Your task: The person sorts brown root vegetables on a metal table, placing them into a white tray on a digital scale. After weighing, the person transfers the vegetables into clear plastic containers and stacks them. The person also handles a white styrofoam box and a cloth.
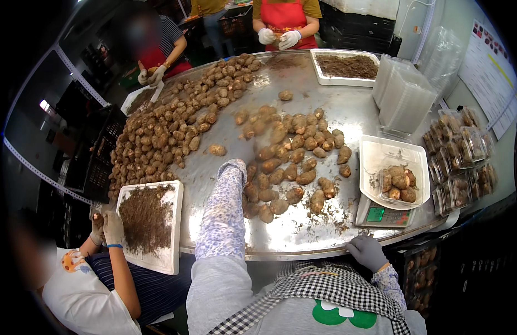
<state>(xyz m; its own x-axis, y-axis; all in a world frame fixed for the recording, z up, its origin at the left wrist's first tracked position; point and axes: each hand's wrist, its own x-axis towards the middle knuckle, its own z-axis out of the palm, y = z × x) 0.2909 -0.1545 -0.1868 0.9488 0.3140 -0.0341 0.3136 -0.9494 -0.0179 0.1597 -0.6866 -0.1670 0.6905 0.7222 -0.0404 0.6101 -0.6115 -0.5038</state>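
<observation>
Head view: left hand blurred among the tubers, right hand at the counter's near rim

The gloved left hand (244, 149) reaches over the middle of the counter (331, 103) and smears with motion at the left side of the loose tubers (306, 177). Whether its fingers are spread, pressed together or pinching a tuber, I cannot tell; several tubers just beyond it are blurred too. The sleeve hides part of the counter beneath.

Well to the right, the gloved right hand (367, 252) rests on the near rim, fingers loosely bent and slightly apart, closed on nothing that shows. Its palm is hidden.

Near it, a scale (375, 215) carries a white tray (391, 143); the tray covers most of the scale. Inside stands a clear box (382, 181) of tubers, its wall hard to trace through the glare.

A large heap (169, 128) lies to the left. At the near left, a co-worker (88, 285), cut by the dark rim of the lens, holds something small, too unclear to name. Crates (423, 273) under the right side sink into shadow.
</observation>
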